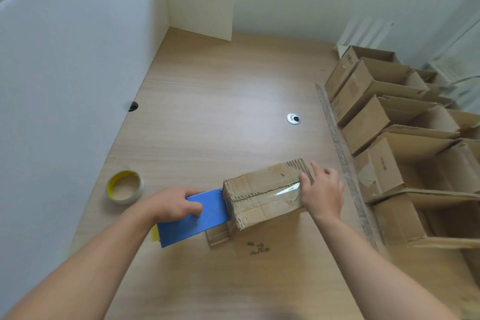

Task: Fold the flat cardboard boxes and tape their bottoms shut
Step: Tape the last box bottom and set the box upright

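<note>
A worn cardboard box (262,191) lies on the wooden desk (220,112) with its closed flaps facing up. Clear tape (288,189) runs along the right part of the flap seam. My left hand (174,202) grips a blue tape dispenser (197,221) whose front edge meets the box's left end. My right hand (322,189) rests on the box's right end, thumb pressing on the tape and fingers over the far edge. A flap pokes out under the box at the front left.
A near-empty tape roll (125,186) with a yellow core lies to the left. Several folded open boxes (389,138) stand stacked along the right edge behind a metal ruler (342,161). White partitions wall the left and back. A cable grommet (293,119) sits mid-desk.
</note>
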Demonstrator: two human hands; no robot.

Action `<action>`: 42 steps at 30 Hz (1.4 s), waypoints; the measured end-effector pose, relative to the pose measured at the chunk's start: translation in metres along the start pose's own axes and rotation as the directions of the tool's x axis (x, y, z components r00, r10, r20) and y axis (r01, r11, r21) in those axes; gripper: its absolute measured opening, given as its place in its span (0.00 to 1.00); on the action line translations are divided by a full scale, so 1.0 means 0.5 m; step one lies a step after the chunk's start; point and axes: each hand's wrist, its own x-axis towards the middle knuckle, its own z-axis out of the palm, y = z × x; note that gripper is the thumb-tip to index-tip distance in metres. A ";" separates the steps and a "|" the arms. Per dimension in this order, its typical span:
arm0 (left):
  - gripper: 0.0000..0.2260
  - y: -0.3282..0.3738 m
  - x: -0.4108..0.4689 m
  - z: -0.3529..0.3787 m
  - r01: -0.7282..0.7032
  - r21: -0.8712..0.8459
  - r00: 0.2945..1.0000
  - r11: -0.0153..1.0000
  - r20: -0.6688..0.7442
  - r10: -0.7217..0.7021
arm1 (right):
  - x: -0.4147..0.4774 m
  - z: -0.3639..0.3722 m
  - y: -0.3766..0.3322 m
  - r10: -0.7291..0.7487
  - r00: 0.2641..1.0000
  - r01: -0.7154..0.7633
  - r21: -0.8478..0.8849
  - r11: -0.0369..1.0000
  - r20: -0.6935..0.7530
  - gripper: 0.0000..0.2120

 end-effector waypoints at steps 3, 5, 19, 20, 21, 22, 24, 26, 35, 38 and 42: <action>0.21 0.000 0.000 0.004 -0.011 -0.007 1.000 1.000 -0.018 0.011 | -0.038 -0.009 -0.038 -0.301 0.950 0.289 -0.129 0.949 -0.084 0.19; 0.20 0.001 -0.001 0.009 -0.021 -0.020 0.999 1.000 -0.035 0.021 | -0.075 -0.003 -0.068 -0.469 0.881 0.473 -0.119 0.873 0.062 0.16; 0.19 0.002 0.000 0.060 -0.023 -0.067 0.991 0.998 -0.130 0.014 | -0.214 0.073 -0.069 -0.772 0.555 0.828 -0.291 0.478 0.310 0.27; 0.19 0.003 0.000 0.059 -0.023 -0.068 0.991 0.997 -0.131 0.014 | -0.216 0.074 -0.062 -0.798 0.522 0.849 -0.270 0.454 0.300 0.26; 0.19 0.003 0.000 0.058 -0.024 -0.073 0.991 0.997 -0.131 0.015 | -0.214 0.074 -0.054 -0.814 0.510 0.857 -0.246 0.453 0.278 0.26; 0.19 0.003 0.000 0.058 -0.025 -0.079 0.991 0.997 -0.130 0.015 | -0.208 0.072 -0.044 -0.821 0.518 0.853 -0.215 0.475 0.239 0.27; 0.19 0.003 -0.002 0.061 -0.034 -0.091 0.991 0.995 -0.131 0.021 | -0.195 0.056 -0.031 -0.799 0.570 0.821 -0.175 0.544 0.192 0.28; 0.18 -0.001 0.000 0.065 -0.039 -0.110 0.992 0.993 -0.126 0.025 | -0.185 0.043 -0.024 -0.759 0.614 0.788 -0.214 0.577 0.218 0.28; 0.22 -0.002 0.017 0.078 -0.032 -0.058 0.984 0.998 -0.176 0.021 | -0.179 0.045 -0.032 -0.630 0.674 0.732 -0.239 0.638 0.386 0.30; 0.29 0.023 0.018 0.089 0.031 0.086 0.959 0.996 -0.283 -0.006 | -0.175 0.037 -0.038 -0.656 0.658 0.752 -0.281 0.597 0.369 0.27; 0.27 0.034 0.009 0.121 0.115 0.217 0.924 0.969 -0.382 -0.024 | -0.176 0.053 -0.035 -0.660 0.658 0.747 -0.208 0.631 0.364 0.25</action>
